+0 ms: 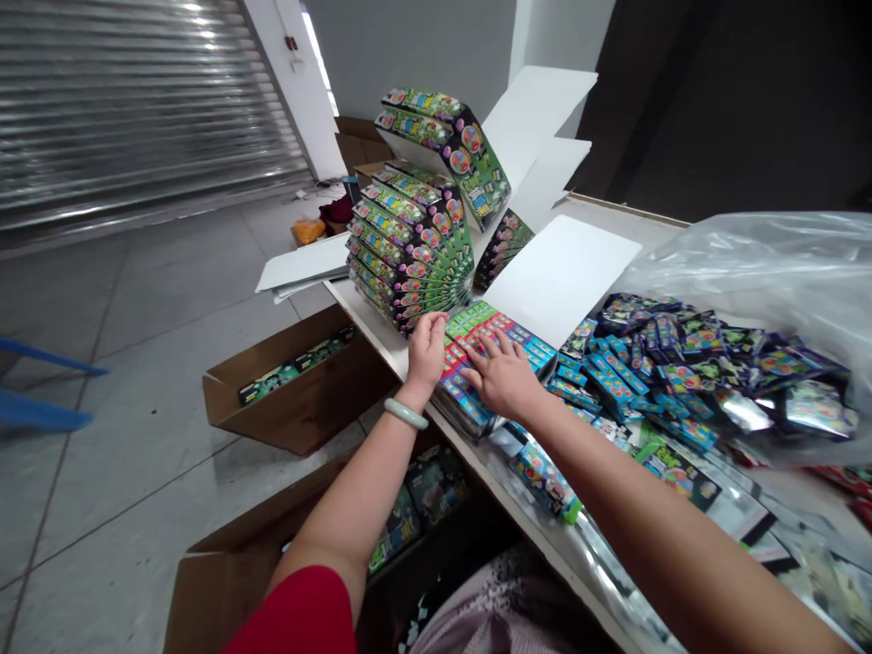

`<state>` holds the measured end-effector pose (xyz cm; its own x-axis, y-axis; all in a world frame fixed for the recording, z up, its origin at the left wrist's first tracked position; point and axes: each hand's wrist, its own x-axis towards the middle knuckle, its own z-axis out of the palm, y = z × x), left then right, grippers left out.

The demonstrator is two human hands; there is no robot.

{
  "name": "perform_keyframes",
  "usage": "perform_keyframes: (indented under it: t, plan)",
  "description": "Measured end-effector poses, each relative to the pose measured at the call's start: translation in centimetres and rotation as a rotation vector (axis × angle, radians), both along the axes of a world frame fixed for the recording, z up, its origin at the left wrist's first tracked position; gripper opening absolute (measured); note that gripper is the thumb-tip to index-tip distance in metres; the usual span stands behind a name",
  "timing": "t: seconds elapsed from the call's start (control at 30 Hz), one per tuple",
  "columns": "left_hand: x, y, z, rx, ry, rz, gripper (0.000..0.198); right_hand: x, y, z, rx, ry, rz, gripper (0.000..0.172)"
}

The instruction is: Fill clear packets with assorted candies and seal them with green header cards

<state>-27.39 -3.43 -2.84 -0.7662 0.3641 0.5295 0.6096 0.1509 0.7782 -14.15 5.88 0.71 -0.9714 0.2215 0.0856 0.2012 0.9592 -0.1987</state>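
While my right hand lies finger-spread on one box of coloured packets, my left hand curls at its edge, grip undeterminable. Location: worktop, between fanned printed boxes and loose packets.

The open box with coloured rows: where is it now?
In the head view, the open box is near the centre, on the table beneath the right hand, with the left hand at its left edge.

Metal shutter at L, gry wall bhd, tiled flr below.
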Motion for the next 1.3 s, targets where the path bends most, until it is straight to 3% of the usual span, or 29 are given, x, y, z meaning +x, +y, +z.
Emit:
perform_keyframes:
  t: [0.2, 0.4, 0.57, 0.67, 0.73, 0.83, 0.9, 0.93, 1.0, 1.1, 1.17, 1.23, 1.3]
  plan:
    - [-1.6, -0.5, 1.0, -0.266, 0.139, -0.081, 0.025, 1.3, 0.8, 0.3, -0.002, 0.03, 0.012, 0.049]
    - [-2.1, -1.0, 1.0, -0.506, 0.265, -0.128, 0.02, 4.1, -1.0, -1.2, -0.02, 0.099, 0.03, 0.054]
    - [-2.3, -0.1, 0.7, -0.556, 0.336, -0.127, 0.011, 4.1, -1.5, -1.7, -0.082, 0.094, 0.058, 0.061]
    - [-2.6, -0.6, 1.3, -0.519, 0.373, -0.138, 0.01, 5.1, -1.6, -0.5, -0.187, 0.092, 0.071, 0.06]
    - [-2.0, -1.4, 2.0, -0.452, 0.386, -0.136, 0.013, 7.4, -1.8, 0.4, -0.277, 0.144, 0.074, 0.058]
    - [1.2, -2.8, 3.3, -0.303, 0.37, -0.162, 0.018, 12.9, -2.3, 1.3, -0.485, 0.217, 0.159, 0.043]
    - [4.3, -3.1, 3.9, -0.166, 0.356, -0.247, 0.014, 17.4, -2.0, 1.4, -0.649, 0.208, 0.168, 0.031]
    - [6.0, -3.0, 3.9, -0.119, 0.337, -0.335, 0.012, 19.7, -1.5, 1.2, -0.705, 0.207, 0.105, 0.028]
    - [9.7, -2.0, 3.6, -0.075, 0.287, -0.554, 0.01, 24.5, 0.2, 0.8, -0.726, 0.238, -0.164, 0.025]
    - [15.6, 0.9, 1.9, -0.188, 0.164, -0.866, 0.011, 31.2, 3.9, -0.1, -0.568, 0.288, -0.652, 0.024]
    - [19.5, 3.2, 0.5, -0.351, 0.16, -1.023, 0.017, 33.9, 6.3, -0.9, -0.403, 0.217, -0.832, 0.025]
    - [22.6, 5.2, -0.6, -0.53, 0.276, -1.11, 0.026, 34.3, 8.3, -1.8, -0.314, 0.131, -0.823, 0.025]
    - [24.9, 6.3, -1.4, -0.685, 0.386, -1.095, 0.03, 32.8, 9.6, -2.7, -0.297, 0.082, -0.724, 0.026]
